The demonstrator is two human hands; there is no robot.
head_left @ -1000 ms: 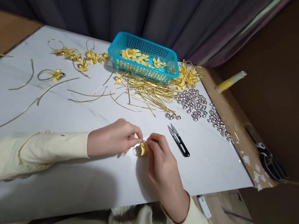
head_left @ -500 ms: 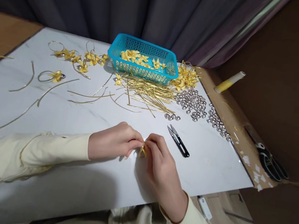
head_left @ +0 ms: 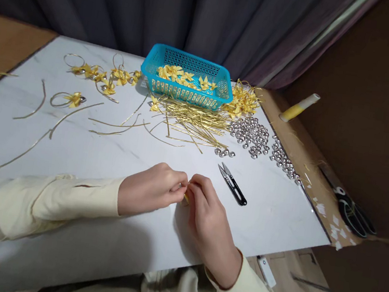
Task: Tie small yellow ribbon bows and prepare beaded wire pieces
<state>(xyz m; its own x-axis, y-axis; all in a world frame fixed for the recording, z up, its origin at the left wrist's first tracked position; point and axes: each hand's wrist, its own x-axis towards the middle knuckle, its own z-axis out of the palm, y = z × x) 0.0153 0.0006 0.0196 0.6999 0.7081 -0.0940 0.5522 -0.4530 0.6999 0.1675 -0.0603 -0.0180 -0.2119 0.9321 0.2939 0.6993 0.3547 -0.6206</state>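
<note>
My left hand (head_left: 154,190) and my right hand (head_left: 207,217) meet above the near part of the white table, fingertips almost touching. The right thumb and forefinger pinch a small yellow ribbon flower (head_left: 186,198), mostly hidden behind the fingers. My left fingers are curled closed right beside it; what lies between them is hidden. To the right of my right hand, black-handled thread snips (head_left: 233,185) lie on the table with their blades apart.
Farther back stands a blue basket (head_left: 191,96) of yellow flowers. Before it lie gold wires (head_left: 198,120), with silver beads (head_left: 251,132) to their right. Finished-looking wire-ring flowers (head_left: 75,99) sit left. Black scissors (head_left: 352,213) and a yellow glue-like tube (head_left: 299,108) are at the right.
My left hand has shifted slightly right and its fingers have curled in more tightly. Less of the yellow flower shows now. My right hand has barely moved.
</note>
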